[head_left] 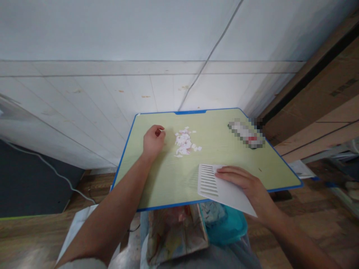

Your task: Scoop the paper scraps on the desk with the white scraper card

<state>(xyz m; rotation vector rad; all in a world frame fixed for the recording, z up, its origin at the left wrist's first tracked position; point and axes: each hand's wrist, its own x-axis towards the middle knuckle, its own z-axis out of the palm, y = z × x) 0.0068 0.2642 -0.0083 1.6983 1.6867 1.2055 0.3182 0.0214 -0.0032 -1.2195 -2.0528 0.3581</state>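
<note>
A pile of small white paper scraps [183, 142] lies near the middle of the light green tabletop [218, 149]. Just left of it is my left hand [154, 140], its fingers curled in loosely, apart from the pile, and nothing shows in them. Near the front edge, my right hand [241, 179] grips a flat white slotted sheet [224, 190]. A row of parallel slots runs along the sheet's left end, which is over the table. Its lower right corner reaches past the table's front edge.
A pixelated object [246, 134] lies at the table's right. Below the front edge are a brown paper bag [176, 235] and a teal container [230, 226]. A wall [157, 89] with a hanging cable [210, 54] stands behind; brown cardboard [316, 89] stands at right.
</note>
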